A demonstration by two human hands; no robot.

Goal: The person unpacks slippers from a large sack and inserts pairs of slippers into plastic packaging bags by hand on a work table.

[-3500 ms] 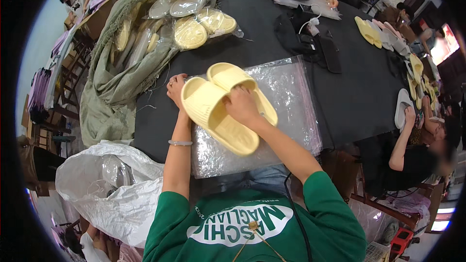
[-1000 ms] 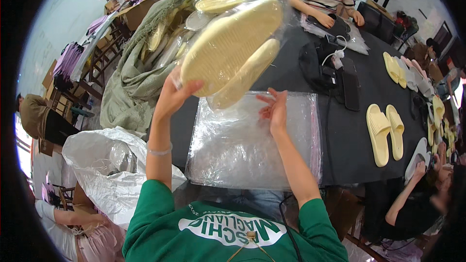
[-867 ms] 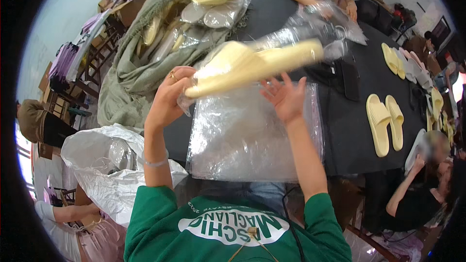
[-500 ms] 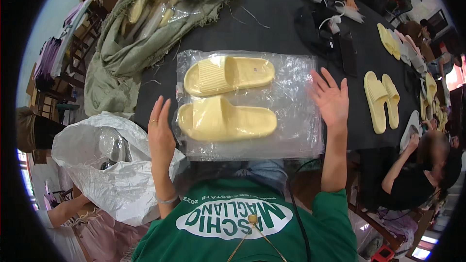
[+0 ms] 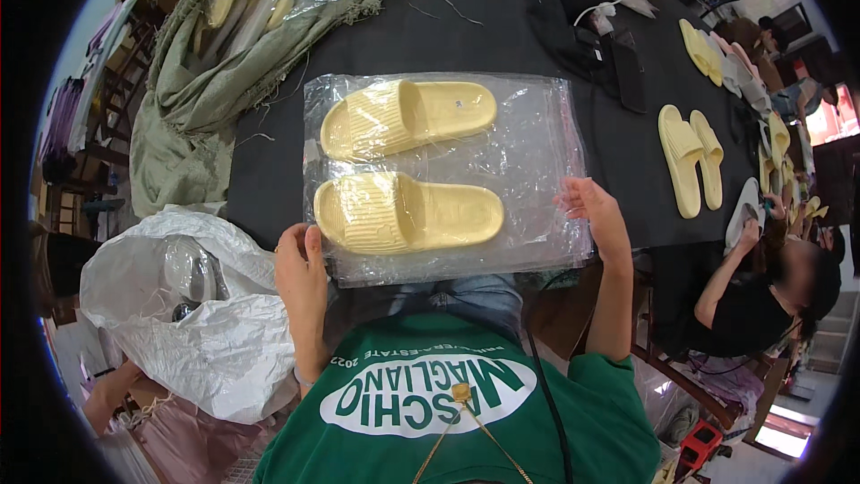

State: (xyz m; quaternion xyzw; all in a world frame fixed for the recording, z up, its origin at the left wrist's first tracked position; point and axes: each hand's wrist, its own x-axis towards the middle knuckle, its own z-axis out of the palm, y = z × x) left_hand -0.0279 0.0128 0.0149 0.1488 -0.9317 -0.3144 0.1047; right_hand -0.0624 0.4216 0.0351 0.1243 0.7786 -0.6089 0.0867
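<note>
Two pale yellow slippers, a far one [image 5: 408, 116] and a near one [image 5: 408, 212], lie side by side with toes to the left inside a clear plastic bag [image 5: 528, 139] on a black table [image 5: 466, 27]. My left hand [image 5: 300, 273] pinches the bag's near left corner, beside the near slipper's toe. My right hand [image 5: 596, 215] rests on the bag's right edge with its fingers loosely apart. My green shirt fills the lower middle of the view.
A white crumpled sack [image 5: 197, 323] sits at my left. Olive cloth [image 5: 206, 99] with bagged slippers lies at the far left of the table. A loose yellow pair [image 5: 688, 159] and black items [image 5: 591, 36] lie to the right. A seated person [image 5: 761, 287] works at the right.
The bagged slippers went from held up in the air to flat on the table. My hands then moved in from the sides to the bag's left corner and right edge.
</note>
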